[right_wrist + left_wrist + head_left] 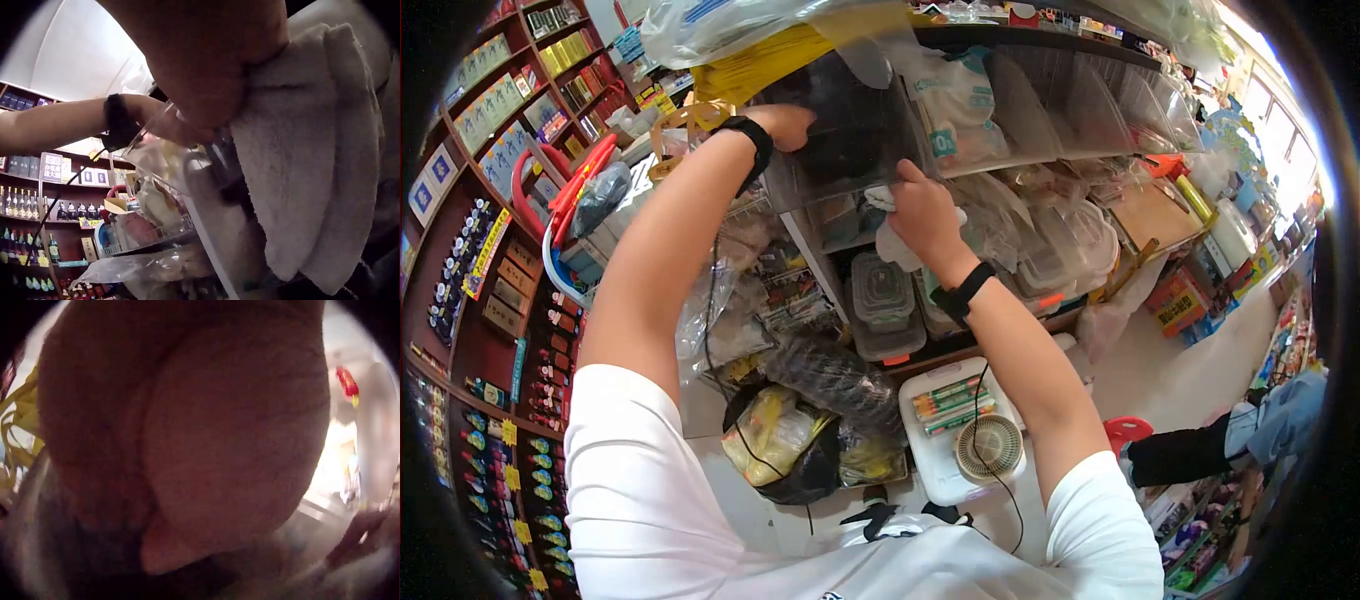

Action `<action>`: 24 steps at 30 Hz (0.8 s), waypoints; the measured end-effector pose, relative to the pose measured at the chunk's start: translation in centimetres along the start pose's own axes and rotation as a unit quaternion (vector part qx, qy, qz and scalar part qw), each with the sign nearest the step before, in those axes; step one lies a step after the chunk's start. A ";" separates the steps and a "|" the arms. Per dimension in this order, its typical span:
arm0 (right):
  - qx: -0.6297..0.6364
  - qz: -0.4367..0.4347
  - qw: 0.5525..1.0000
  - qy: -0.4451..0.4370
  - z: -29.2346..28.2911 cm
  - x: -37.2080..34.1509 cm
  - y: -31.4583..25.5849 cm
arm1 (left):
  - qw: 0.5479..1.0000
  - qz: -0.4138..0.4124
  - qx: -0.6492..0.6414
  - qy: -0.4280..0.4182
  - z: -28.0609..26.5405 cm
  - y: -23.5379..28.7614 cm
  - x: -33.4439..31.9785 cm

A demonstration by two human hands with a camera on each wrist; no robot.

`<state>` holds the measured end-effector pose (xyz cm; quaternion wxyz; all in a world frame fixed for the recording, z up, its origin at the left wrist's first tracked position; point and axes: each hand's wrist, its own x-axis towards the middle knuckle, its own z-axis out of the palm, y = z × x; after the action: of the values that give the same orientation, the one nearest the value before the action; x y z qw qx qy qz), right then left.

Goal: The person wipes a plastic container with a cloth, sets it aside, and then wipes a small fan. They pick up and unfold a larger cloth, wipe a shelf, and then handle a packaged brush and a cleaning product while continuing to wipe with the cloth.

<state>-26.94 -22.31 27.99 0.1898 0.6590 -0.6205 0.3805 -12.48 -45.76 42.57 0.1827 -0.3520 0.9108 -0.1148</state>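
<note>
The right hand [925, 222] grips a folded white cloth [892, 245] at the lower front edge of a dark transparent bin [840, 180]. The cloth [294, 162] hangs from that hand [200, 62] in the right wrist view, its layers stacked. The left hand [787, 127] is at the upper left of the same bin; its fingers are hidden, and whether it holds anything cannot be told. In the left wrist view the left hand [231, 431] fills most of the picture, dark and close.
More transparent bins [1025, 110] run to the right, one with a white packet [955, 100]. Yellow plastic [770, 62] hangs above the left hand. Lidded containers [882, 290] stand below. A white box lid [920, 455], black bag [800, 485] and thin cable [745, 440] are lower down.
</note>
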 end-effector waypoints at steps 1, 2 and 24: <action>0.008 0.011 1.000 0.000 -0.1 0.2 0.1 | 0.998 0.046 0.041 0.016 0.0 -0.6 0.6; 0.017 0.023 1.000 -0.002 -0.2 0.3 0.2 | 0.998 0.047 0.046 0.012 0.1 -1.1 1.3; 0.014 0.025 0.998 -0.054 -0.2 0.3 1.5 | 0.915 0.084 0.330 0.216 -2.2 0.6 3.7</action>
<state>-28.40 -22.63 28.01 0.1371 0.6658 -0.6404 0.3575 -16.27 -47.71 43.42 0.0962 -0.1605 0.8645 -0.4664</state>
